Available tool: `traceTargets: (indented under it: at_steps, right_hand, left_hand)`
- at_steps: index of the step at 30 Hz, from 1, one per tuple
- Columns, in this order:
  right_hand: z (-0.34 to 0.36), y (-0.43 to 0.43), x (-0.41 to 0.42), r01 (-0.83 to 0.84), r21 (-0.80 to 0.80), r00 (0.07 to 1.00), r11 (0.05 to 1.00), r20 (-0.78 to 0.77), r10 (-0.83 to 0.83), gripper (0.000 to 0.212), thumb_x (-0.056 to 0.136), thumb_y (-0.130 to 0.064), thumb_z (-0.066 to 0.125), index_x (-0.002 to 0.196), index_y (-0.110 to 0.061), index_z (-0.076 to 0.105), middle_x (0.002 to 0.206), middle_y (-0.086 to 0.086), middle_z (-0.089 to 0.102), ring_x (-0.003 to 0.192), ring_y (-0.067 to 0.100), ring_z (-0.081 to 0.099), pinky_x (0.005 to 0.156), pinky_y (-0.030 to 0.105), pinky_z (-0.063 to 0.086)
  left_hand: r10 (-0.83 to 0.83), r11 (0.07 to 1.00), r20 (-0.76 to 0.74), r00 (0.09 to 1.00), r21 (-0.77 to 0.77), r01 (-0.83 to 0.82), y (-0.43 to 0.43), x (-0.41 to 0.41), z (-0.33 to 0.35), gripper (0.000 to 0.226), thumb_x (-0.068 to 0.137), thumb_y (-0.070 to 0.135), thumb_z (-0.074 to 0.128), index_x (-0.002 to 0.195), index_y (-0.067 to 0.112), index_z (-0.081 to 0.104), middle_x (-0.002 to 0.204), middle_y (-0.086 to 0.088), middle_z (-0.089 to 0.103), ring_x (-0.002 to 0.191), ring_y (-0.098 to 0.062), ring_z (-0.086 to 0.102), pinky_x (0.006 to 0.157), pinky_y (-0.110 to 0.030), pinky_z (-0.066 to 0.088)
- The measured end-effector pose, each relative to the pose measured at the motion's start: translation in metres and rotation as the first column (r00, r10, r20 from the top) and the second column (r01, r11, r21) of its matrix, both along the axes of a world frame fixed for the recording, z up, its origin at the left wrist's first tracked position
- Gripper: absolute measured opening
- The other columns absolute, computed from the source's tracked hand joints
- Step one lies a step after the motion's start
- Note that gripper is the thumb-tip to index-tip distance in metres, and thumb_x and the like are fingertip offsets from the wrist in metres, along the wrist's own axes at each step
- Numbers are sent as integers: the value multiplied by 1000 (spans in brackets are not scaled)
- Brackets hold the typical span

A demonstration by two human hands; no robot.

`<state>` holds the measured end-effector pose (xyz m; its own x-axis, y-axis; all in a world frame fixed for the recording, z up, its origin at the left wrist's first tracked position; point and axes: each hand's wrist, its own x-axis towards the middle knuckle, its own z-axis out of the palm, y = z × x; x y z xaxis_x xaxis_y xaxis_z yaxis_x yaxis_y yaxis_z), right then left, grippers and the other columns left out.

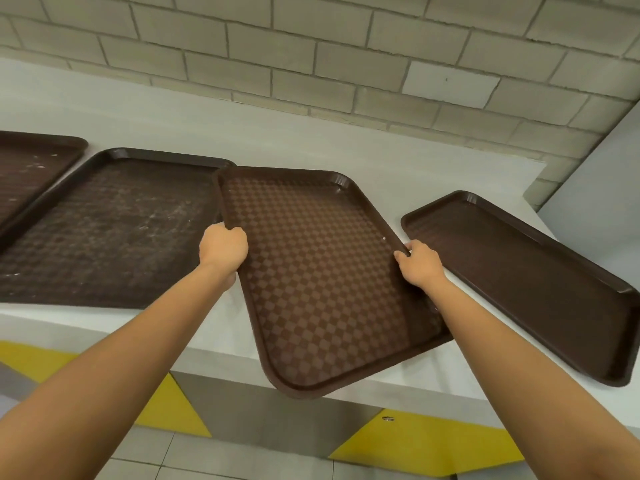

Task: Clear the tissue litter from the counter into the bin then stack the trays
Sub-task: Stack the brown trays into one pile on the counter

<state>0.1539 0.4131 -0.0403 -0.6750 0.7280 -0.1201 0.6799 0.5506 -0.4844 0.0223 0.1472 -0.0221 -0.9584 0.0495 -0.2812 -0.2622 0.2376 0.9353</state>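
Observation:
A brown checkered tray [322,278] sits tilted over the white counter [311,147], its near corner hanging past the front edge. My left hand [223,249] grips its left rim and my right hand [417,263] grips its right rim. Its far left corner overlaps a scuffed brown tray [114,230] lying flat to the left. Another brown tray [526,282] lies to the right, and a third tray [31,168] shows partly at the far left. No tissue litter or bin is in view.
A pale brick wall [311,57] runs behind the counter. A white panel [595,188] closes the right end. Below the front edge are grey and yellow panels [173,407] and a tiled floor.

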Motion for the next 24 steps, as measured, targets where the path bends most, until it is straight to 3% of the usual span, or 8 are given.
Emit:
traceTargets:
  at_steps: [5,7,8,11,15,20,24]
  right_hand:
    - [-1,-11,-14,5,-22,1000,1000,27,-4,30,98,-28,43,121,-8,48,119,14,58,106,30,55,80,34,41]
    - [-1,-19,-22,19,-33,1000,999,12,-18,29,98,-27,42,121,-9,47,117,13,58,104,29,56,79,33,42]
    - [-1,-24,-27,26,-48,1000,998,-3,-26,28,98,-26,42,121,-9,46,117,13,58,103,29,56,80,34,42]
    - [0,-40,-43,46,-102,998,994,-42,-50,27,99,-24,40,121,-9,46,117,13,57,91,24,52,77,32,42]
    - [3,-67,-71,73,-172,992,982,-87,-89,29,100,-23,38,123,-8,44,119,13,54,89,22,48,74,29,38]
    - [7,-111,-112,109,-254,982,961,-121,-144,28,99,-19,37,124,-8,44,118,12,54,91,23,50,73,31,40]
    - [6,-150,-150,91,-341,980,936,-134,-145,30,96,-15,37,123,-6,46,117,12,55,92,25,53,72,31,42]
  left_hand:
    - [-8,997,29,1000,79,6,-14,-11,4,21,91,14,44,98,10,64,106,-7,66,97,-27,63,91,-43,52]
    - [-27,997,9,1000,74,26,-20,-18,5,16,88,14,47,85,16,62,101,-7,67,93,-28,64,89,-44,53]
    - [-39,996,-8,999,76,40,-24,-21,7,14,86,14,48,85,18,62,100,-7,68,91,-28,65,86,-45,54]
    - [-78,996,-57,995,35,80,-40,-39,7,30,82,16,50,110,16,60,101,-7,68,87,-26,67,78,-44,57]
    - [-95,994,-130,987,-63,87,-66,-73,10,29,85,11,46,109,11,62,101,-6,68,87,-23,65,68,-32,55]
    - [-114,980,-188,976,-182,80,-104,-119,15,40,90,12,49,130,15,47,120,-2,57,104,-21,57,82,-32,47]
    - [-221,908,-253,942,-407,104,-144,-163,16,43,92,18,49,136,16,47,129,-6,57,118,-28,53,99,-39,42]
